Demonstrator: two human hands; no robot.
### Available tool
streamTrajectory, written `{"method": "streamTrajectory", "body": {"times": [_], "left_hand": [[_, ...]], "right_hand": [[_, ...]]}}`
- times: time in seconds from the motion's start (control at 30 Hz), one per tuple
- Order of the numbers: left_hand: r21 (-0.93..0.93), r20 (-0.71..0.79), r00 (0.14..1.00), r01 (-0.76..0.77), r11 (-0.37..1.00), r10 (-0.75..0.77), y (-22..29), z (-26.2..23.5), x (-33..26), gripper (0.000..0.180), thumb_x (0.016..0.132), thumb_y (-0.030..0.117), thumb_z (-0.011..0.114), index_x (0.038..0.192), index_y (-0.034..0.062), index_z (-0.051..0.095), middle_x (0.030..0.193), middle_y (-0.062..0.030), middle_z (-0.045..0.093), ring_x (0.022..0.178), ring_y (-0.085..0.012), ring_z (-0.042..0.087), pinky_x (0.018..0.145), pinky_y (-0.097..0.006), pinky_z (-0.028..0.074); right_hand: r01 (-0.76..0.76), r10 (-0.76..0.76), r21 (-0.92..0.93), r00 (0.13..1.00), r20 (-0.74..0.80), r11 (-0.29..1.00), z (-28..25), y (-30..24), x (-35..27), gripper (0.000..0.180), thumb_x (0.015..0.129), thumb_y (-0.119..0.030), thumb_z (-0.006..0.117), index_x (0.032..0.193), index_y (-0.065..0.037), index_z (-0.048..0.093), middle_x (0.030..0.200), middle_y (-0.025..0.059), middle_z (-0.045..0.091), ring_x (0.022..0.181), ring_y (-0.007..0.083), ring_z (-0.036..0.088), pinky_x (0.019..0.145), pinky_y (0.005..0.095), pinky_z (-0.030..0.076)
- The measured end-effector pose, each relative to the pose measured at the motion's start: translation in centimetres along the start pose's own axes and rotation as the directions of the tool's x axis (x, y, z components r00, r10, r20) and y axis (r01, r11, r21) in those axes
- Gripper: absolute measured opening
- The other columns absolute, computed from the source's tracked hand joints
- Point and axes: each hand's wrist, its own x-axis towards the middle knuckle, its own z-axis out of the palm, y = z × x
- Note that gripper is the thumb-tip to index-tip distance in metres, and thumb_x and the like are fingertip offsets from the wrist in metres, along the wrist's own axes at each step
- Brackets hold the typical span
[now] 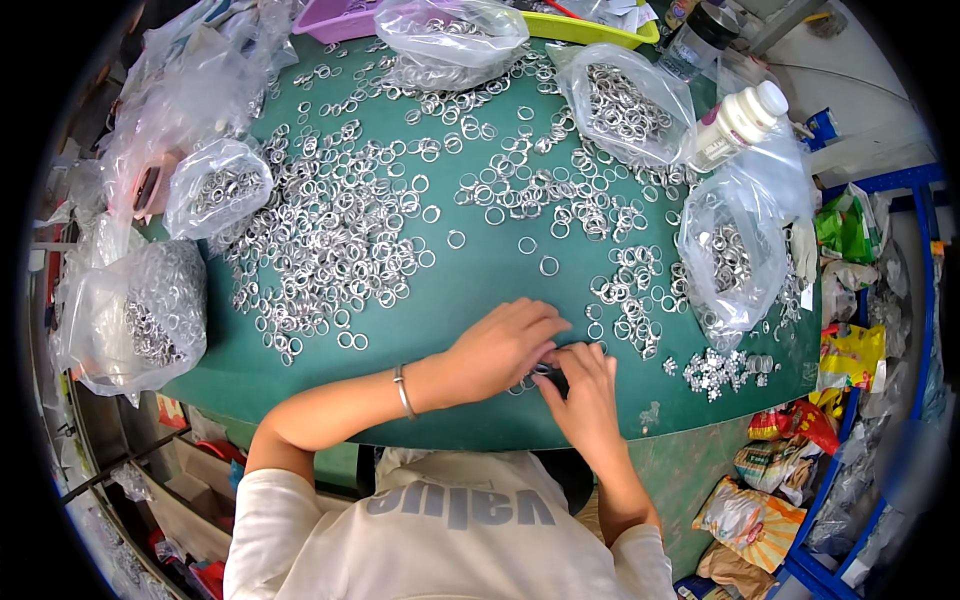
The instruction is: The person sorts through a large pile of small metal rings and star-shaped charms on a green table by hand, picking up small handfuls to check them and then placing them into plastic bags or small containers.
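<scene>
Green table (450, 290) fills most of the room's view, its near edge curving across the lower half of the frame. Blue rack (918, 290) w/ bright packets runs down the far R of the frame; boxes & drawers sit lower L.

Person in a pale shirt (420, 575) sits at bottom ctr, both hands at the table's near edge, just R of frame ctr. L hand (505, 345), w/ a silver bangle (403, 394) on that wrist, reaches in palm down; its fingers are bent & close together, tips by the R hand's. Can't tell what they've hold of, since the tips are partly hidden. R hand (583, 385) has thumb & forefinger part-spread, other fingers bent. Small ring (543, 369) shows in that gap, just under the L fingers; can't tell if it's pinched or merely lying there. Another bit of silver shows just L of the R thumb.

Big ring pile (330, 220) spreads L of ctr; looser rings scatter upper ctr to R. Clear bags of rings: two at L, one top ctr, one upper R (680, 115), one mid R. White bottle (740, 125) leans, tilted, btwn the two R-hand bags. Small silver bits (715, 372) cluster lower R, near the edge. Pink tray (335, 25) & lime tray (590, 30) line the top.
</scene>
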Motion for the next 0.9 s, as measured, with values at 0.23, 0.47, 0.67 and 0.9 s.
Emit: {"method": "streamTrajectory", "body": {"times": [0.23,0.47,0.67,0.9], "left_hand": [[0.25,0.172,0.984,-0.091,0.964,0.049,0.9,2.0,-1.0,0.032,0.084,0.008,0.064,0.115,0.0034,0.058,0.108,-0.0114,0.055,0.098,-0.0281,0.053,0.083,-0.037,0.04],[0.119,-0.018,1.0,0.009,0.993,-0.007,0.4,0.2,-0.9,0.026,0.083,0.006,0.063,0.109,0.0045,0.059,0.106,-0.0111,0.054,0.097,-0.0271,0.052,0.082,-0.036,0.039],[0.136,0.252,0.966,-0.091,0.987,0.054,0.4,1.9,-0.1,0.025,0.083,0.007,0.063,0.107,0.0048,0.06,0.105,-0.0117,0.054,0.095,-0.0299,0.053,0.082,-0.039,0.041],[0.123,0.373,0.927,-0.097,0.988,0.045,0.3,0.0,2.2,0.025,0.082,0.007,0.064,0.106,0.0043,0.058,0.103,-0.0106,0.052,0.095,-0.0282,0.051,0.08,-0.036,0.041]], "right_hand": [[-0.119,0.036,-0.306,0.963,-0.266,0.945,-0.2,2.7,4.0,0.015,0.076,-0.011,0.072,0.087,-0.004,0.063,0.09,0.0084,0.059,0.085,0.0278,0.052,0.076,0.04,0.035],[0.086,-0.112,-0.228,0.989,-0.101,0.97,0.2,1.3,0.9,0.011,0.079,-0.01,0.069,0.086,-0.004,0.063,0.094,0.0078,0.059,0.089,0.0269,0.052,0.077,0.0398,0.036],[-0.059,0.062,0.023,0.973,-0.221,0.998,-1.7,0.8,-2.3,0.017,0.073,-0.008,0.075,0.085,-0.005,0.063,0.092,0.0071,0.06,0.088,0.0287,0.054,0.077,0.0392,0.039],[-0.19,0.119,-0.26,0.957,-0.263,0.947,-0.7,2.9,-1.9,0.022,0.081,-0.013,0.069,0.099,-0.004,0.061,0.097,0.0111,0.057,0.091,0.0302,0.052,0.075,0.0409,0.037]]}}
